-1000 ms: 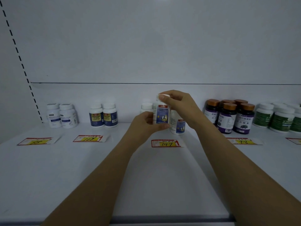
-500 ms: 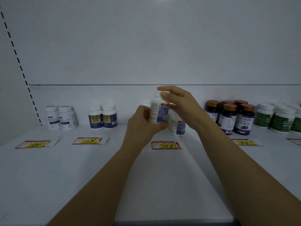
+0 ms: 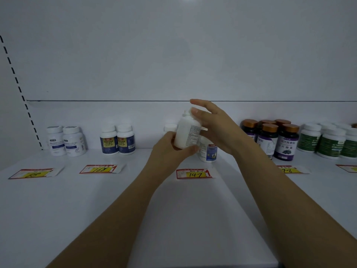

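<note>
Head view: a white bottle (image 3: 186, 132) is held clear of the shelf (image 3: 96, 200), above its rear part and near the middle of the row of goods. The bottle is tilted slightly, with the cap leaning toward the right, and the fine-print side of its label is turned to the camera. The lower part of the bottle is gripped by the left hand (image 3: 170, 149), whose fingers and thumb are curled round the base. The right hand (image 3: 214, 124) is placed against the upper right side of the bottle with its fingers stretched out and slightly spread; one fingertip is seen at the cap, but firm contact cannot be confirmed.

Directly behind and below the held bottle, a blue-labelled bottle (image 3: 209, 151) is stood on the shelf, and a price tag marked 147 (image 3: 193, 173) is laid flat in front of it. Dark bottles with brown caps (image 3: 286, 142) and green-labelled bottles (image 3: 328, 144) are ranged to the right. Navy-and-yellow labelled bottles (image 3: 117, 140) and plain white bottles (image 3: 65, 141) are ranged to the left.
</note>
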A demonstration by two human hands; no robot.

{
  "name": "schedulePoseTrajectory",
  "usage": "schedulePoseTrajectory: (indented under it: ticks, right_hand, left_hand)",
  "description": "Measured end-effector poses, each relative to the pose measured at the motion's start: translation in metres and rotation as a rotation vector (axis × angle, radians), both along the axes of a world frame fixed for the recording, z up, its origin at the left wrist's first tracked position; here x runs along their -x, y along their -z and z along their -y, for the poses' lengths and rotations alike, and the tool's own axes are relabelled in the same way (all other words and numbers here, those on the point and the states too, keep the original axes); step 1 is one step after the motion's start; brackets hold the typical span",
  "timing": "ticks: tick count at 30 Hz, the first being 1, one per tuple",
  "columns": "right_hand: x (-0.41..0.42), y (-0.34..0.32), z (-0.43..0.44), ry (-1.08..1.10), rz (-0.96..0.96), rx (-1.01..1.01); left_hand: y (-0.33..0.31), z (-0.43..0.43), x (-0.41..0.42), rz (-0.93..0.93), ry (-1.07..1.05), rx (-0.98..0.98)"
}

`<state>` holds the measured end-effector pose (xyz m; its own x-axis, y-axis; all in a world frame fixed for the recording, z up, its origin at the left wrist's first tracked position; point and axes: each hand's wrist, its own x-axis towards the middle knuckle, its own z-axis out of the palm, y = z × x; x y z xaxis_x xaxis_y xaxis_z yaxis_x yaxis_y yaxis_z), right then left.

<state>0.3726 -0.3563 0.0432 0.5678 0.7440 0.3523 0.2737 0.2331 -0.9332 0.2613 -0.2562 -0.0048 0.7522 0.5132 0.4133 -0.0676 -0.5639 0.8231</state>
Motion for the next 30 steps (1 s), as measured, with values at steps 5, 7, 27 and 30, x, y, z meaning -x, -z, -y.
schedulePoseTrajectory:
  ticks: [5, 7, 27, 30]
  right_hand:
    - [0.003, 0.001, -0.002, 0.113, 0.025, 0.008]
    - [0.0, 0.001, 0.0, 0.123, 0.004, -0.022]
    - [0.004, 0.007, 0.001, -0.056, -0.062, -0.071]
    - [0.01, 0.009, -0.003, 0.062, 0.133, 0.022]
  left_hand:
    - [-0.001, 0.002, 0.002, 0.033, -0.064, -0.016]
    - [-0.004, 0.003, 0.003, 0.024, -0.012, 0.033]
    - [-0.01, -0.001, 0.013, -0.084, 0.199, 0.172]
    - [-0.007, -0.001, 0.013, -0.031, 0.127, 0.116]
